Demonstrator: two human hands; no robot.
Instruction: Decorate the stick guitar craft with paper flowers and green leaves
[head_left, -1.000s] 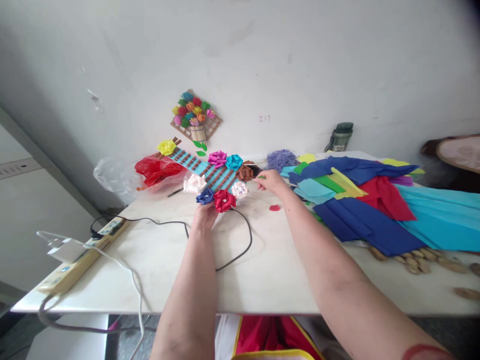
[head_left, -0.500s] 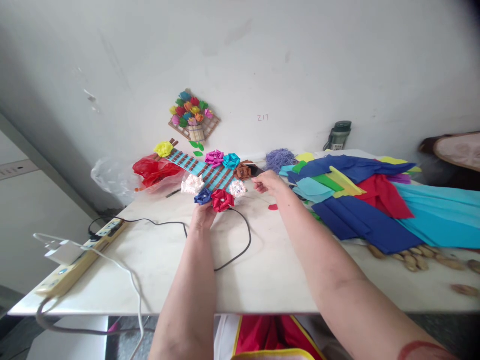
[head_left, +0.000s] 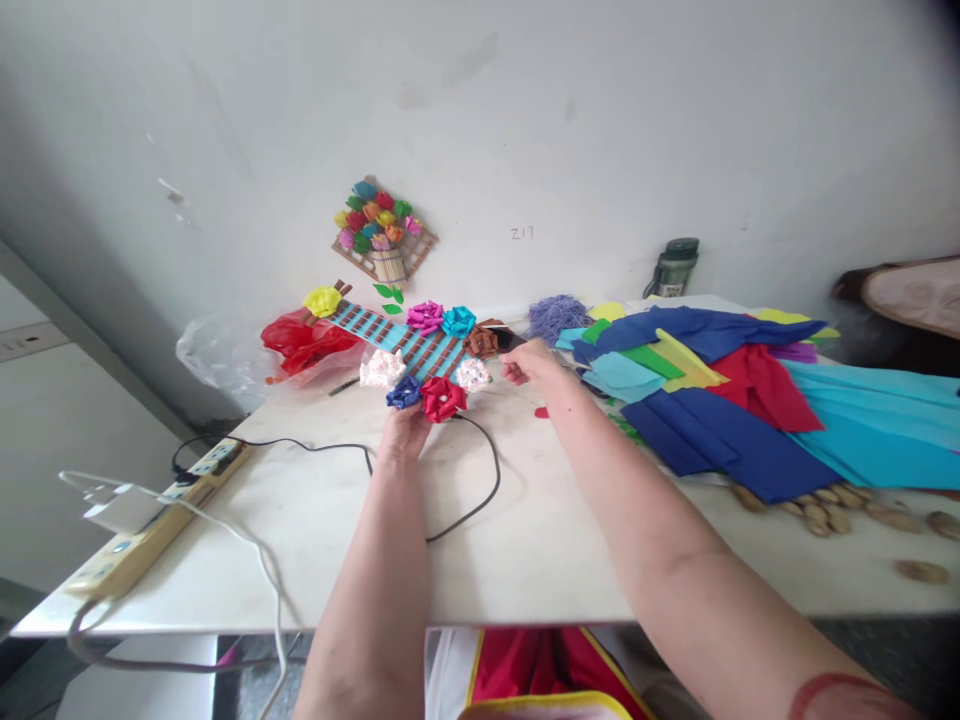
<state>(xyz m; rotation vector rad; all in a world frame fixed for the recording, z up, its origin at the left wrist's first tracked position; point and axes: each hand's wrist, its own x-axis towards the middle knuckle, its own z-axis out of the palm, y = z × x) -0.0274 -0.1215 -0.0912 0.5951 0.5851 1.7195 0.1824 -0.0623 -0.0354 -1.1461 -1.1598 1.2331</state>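
A craft panel of light-blue strips and brown slats lies tilted across the table, with crinkled flowers along its edges. My left hand grips its near edge from below, beside the blue flower and the red flower; its fingertips are hidden under them. At the panel's right end sits a brown flower. My right hand is closed just right of that flower, with its fingers curled. A dark object shows between hand and flower; its kind is unclear.
A power strip with cables stretches over the left side. Red plastic lies behind. To the right are coloured sheets, purple shreds, brown pieces and a green bottle. A flower-basket decoration stands against the wall.
The whole view has shifted slightly. Both hands keep nearly the same places, the left under the flowers and the right beside the brown flower.
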